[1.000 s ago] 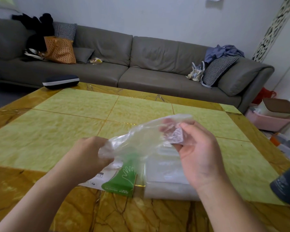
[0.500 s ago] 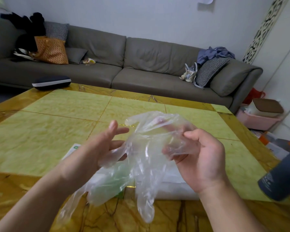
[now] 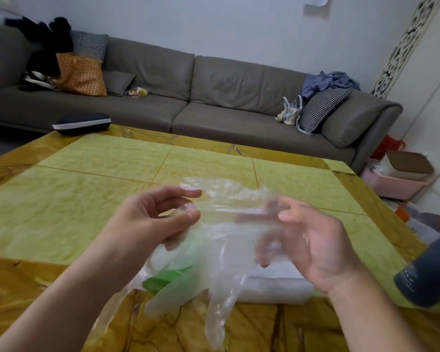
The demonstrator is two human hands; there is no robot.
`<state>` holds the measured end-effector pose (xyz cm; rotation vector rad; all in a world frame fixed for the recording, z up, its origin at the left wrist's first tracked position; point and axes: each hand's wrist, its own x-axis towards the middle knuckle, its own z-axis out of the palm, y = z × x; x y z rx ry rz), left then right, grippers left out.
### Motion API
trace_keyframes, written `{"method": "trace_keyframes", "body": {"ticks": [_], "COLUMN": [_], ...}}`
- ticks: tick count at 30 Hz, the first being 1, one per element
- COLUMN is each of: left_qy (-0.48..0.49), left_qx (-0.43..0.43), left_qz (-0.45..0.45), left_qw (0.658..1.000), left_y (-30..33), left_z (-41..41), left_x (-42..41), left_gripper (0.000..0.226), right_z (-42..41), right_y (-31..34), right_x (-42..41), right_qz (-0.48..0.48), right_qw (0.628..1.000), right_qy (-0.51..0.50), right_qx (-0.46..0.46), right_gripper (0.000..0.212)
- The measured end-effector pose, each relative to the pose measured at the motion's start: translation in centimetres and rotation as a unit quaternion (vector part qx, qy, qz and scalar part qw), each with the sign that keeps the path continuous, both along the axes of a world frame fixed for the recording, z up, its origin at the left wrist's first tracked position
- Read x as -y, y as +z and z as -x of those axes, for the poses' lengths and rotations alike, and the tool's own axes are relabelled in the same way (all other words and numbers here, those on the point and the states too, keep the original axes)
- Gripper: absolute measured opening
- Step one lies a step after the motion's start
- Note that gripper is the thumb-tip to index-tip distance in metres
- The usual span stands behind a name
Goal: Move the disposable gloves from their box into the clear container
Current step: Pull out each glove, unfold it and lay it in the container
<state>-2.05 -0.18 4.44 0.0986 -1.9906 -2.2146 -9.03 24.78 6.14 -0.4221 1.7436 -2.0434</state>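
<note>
A bunch of thin clear disposable gloves (image 3: pixel 226 240) hangs between my two hands above the table, its fingers dangling toward the near edge. My left hand (image 3: pixel 158 219) holds the left side of the film, thumb and curled fingers on it. My right hand (image 3: pixel 315 245) grips the right side, its blurred fingers wrapped in the plastic. Under the gloves lies the white and green glove box (image 3: pixel 163 278), mostly hidden. The clear container (image 3: pixel 277 285) sits on the table just right of the box, below my right hand.
The yellow-green marble table (image 3: pixel 87 199) spreads out ahead. A dark bottle (image 3: pixel 427 270) stands at the near right edge. A dark case (image 3: pixel 81 123) lies at the far left corner. Behind are a grey sofa (image 3: pixel 239 110) and a pink tub (image 3: pixel 391 184) on the floor.
The gloves have been pulled up and spread wider between my hands. My left hand went from an open palm to fingers curled on the film; my right hand moved right.
</note>
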Motion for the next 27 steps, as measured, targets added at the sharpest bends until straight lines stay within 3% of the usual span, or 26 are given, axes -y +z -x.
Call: {"method": "trace_keyframes", "body": {"ticks": [3, 6, 9, 12, 13, 15, 19, 22, 25, 27], "left_qy": [0.023, 0.147, 0.214, 0.128, 0.076, -0.009, -0.108, -0.136, -0.176, -0.206], "left_qx": [0.003, -0.026, -0.117, -0.212, -0.199, -0.094, 0.1, 0.129, 0.145, 0.153], "left_qz": [0.08, 0.168, 0.355, 0.495, 0.521, 0.541, 0.584, 0.584, 0.589, 0.604], "left_qw": [0.997, 0.974, 0.902, 0.833, 0.827, 0.836, 0.798, 0.79, 0.775, 0.754], "left_y": [0.2, -0.1, 0.4, 1.8, 1.8, 0.8, -2.4, -3.6, -3.8, -3.7], "left_z": [-0.1, 0.2, 0.0, 0.2, 0.7, 2.3, 5.1, 5.9, 6.6, 7.2], "left_x": [-0.5, -0.5, -1.6, -5.5, -7.0, -9.4, -10.9, -10.6, -10.2, -10.1], "left_gripper": [0.028, 0.026, 0.028, 0.022, 0.022, 0.026, 0.027, 0.026, 0.043, 0.053], "right_z": [0.2, 0.9, 1.6, 1.8, 1.8, 2.0, 2.5, 3.0, 3.4, 3.6], "right_y": [0.0, -0.4, -0.9, -1.5, -1.7, -2.0, -2.5, -3.1, -3.6, -3.8], "right_x": [0.1, -0.6, -2.0, -2.4, -2.4, -2.6, -3.2, -3.5, -3.8, -3.8], "right_qz": [-0.075, -0.117, -0.198, -0.254, -0.276, -0.331, -0.426, -0.476, -0.512, -0.561], "right_qw": [0.996, 0.979, 0.955, 0.942, 0.936, 0.917, 0.871, 0.841, 0.814, 0.776], "right_qy": [-0.041, -0.162, -0.211, -0.209, -0.204, -0.196, -0.197, -0.198, -0.204, -0.203], "right_qx": [-0.033, -0.046, -0.058, -0.07, -0.079, -0.101, -0.148, -0.165, -0.185, -0.205], "right_gripper": [0.016, 0.007, 0.01, 0.016, 0.017, 0.019, 0.019, 0.022, 0.026, 0.027]}}
